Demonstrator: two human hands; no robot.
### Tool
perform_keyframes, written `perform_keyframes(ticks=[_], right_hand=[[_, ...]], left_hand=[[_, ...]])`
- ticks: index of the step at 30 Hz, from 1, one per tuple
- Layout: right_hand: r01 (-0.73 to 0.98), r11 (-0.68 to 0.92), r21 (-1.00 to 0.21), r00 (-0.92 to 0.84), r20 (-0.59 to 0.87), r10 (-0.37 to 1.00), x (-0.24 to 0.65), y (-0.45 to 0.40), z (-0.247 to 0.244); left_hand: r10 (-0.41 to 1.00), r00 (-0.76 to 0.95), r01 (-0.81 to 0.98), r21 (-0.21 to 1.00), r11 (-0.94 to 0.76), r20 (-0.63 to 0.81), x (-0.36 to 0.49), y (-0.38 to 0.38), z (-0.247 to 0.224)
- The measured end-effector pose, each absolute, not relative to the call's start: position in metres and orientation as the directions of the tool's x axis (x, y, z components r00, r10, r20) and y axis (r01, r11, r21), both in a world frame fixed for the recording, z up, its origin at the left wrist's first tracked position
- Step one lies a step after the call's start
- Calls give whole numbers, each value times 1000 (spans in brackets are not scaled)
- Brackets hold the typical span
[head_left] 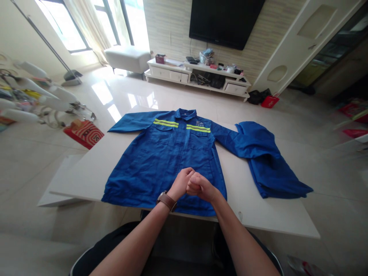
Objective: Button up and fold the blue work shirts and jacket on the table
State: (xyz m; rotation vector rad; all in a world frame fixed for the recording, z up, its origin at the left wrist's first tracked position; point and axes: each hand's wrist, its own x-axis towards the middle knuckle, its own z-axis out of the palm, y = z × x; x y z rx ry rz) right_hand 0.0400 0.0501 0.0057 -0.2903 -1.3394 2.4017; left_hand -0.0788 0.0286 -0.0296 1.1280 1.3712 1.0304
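The left hand [181,183] and right hand [202,188] are closed and touching, positioned over the near edge of the blue jacket [163,165]. The jacket lies flat on the smooth white counter [83,172], extending far from the hands; yellow-green bands cross its chest. Creased blue fabric [267,161] lies right.

- A low white cabinet [211,86] stands along the wall.
- A black television [225,21] hangs above the cabinet.
- A dark red box [160,58] sits on the cabinet's left end.
- A pale bench [128,58] stands just left of the cabinet.
- A black bag [257,97] and a red bag [270,101] lie by the cabinet's right end.
- A red patterned bag [83,133] is well apart from the cabinet, nearer the camera.
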Motion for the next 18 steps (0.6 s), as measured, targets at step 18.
perform_keyframes(ticks=[18], right_hand=[[-202,-481,-853,-899,-33,438,38,48,9]], left_hand=[[974,-36,141,964,226,-223,-81,30,-40]])
